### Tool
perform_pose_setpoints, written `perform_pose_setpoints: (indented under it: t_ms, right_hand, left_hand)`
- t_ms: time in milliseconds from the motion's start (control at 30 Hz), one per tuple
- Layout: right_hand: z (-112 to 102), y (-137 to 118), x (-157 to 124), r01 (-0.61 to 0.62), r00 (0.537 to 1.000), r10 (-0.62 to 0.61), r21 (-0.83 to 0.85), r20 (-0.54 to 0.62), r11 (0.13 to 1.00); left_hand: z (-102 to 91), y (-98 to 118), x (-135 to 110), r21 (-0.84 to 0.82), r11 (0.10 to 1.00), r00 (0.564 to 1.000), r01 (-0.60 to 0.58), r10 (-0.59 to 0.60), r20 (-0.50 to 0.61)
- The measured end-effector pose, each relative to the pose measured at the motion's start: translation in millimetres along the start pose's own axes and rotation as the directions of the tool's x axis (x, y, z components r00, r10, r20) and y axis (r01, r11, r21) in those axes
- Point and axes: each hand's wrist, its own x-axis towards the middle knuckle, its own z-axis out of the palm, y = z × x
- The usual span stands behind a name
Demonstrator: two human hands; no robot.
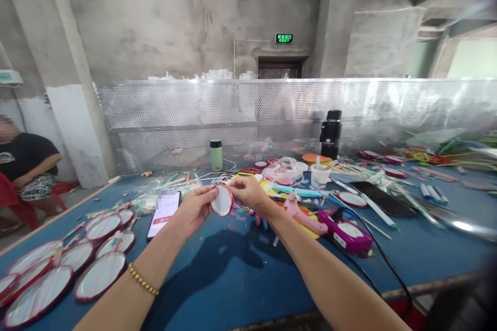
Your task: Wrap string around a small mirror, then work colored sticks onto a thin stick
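A small round mirror with a red rim is held up above the blue table. My left hand pinches its left edge between thumb and fingers. On the opposite side, the fingers of my right hand are closed on the red rim near the top. Whether the right fingers hold anything besides the rim is too small to tell. Beyond my left wrist lies a lit phone. Past my right wrist is a pink glue gun, near a purple power tool or box with a black cable.
Several red-rimmed mirrors lie at the left of the blue table. A green bottle, a black flask and a white cup stand toward the perforated metal screen. A dark phone lies right. A person sits far left.
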Motion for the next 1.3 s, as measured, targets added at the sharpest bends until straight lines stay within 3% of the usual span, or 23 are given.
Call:
perform_pose_setpoints:
  t_ms: [200, 333, 467, 667, 833, 967, 1100, 1200, 1300]
  right_hand:
    - [1, 0, 0, -0.050, 0.998, 0.050, 0.003, 0.032, 0.999]
    - [-7, 4, 5, -0.063, 0.994, 0.068, 0.054, -0.088, 0.997]
    - [-14, -1, 7, -0.059, 0.976, 0.101, 0.214, -0.193, 0.975]
    - [-3, -29, -5, -0.035, 0.998, 0.055, 0.513, -0.025, 0.858]
    - [0, -39, -14, -0.065, 0.993, -0.008, 0.614, 0.115, 0.787]
    - [-4, -33, -15, -0.150, 0.971, 0.007, 0.586, 0.238, 0.796]
    - [-13, -28, -13, -0.141, 0.972, 0.015, 0.538, 0.233, 0.831]
    - [-21, -28, -12, -0.093, 0.990, 0.032, 0.453, 0.140, 0.887]
    - [-23, -27, -10, -0.069, 0.996, 0.056, 0.211, 0.068, 0.975]
  left_hand:
    - [4.3, -2, -4, -0.048, 0.999, 0.996, -0.009, 0.013, 0.088]
    - [7.1, 2, -7, -0.044, 0.999, 0.995, -0.010, 0.014, 0.100]
    - [7.8, 5, -8, -0.039, 0.999, 0.994, 0.015, -0.010, 0.105]
    - [5.7, 9, -10, -0.046, 0.999, 0.989, 0.022, -0.015, 0.145]
    - [6.6, 8, -12, -0.021, 1.000, 0.986, 0.019, -0.016, 0.164]
    - [11.0, 5, -12, -0.010, 1.000, 0.980, 0.008, -0.006, 0.197]
    - [14.1, 4, -12, 0.030, 0.999, 0.982, -0.024, 0.018, 0.188]
    - [11.3, 2, -8, 0.097, 0.994, 0.998, -0.042, 0.038, 0.046]
    - [4.5, -1, -2, 0.162, 0.985, 0.990, -0.066, 0.085, -0.110]
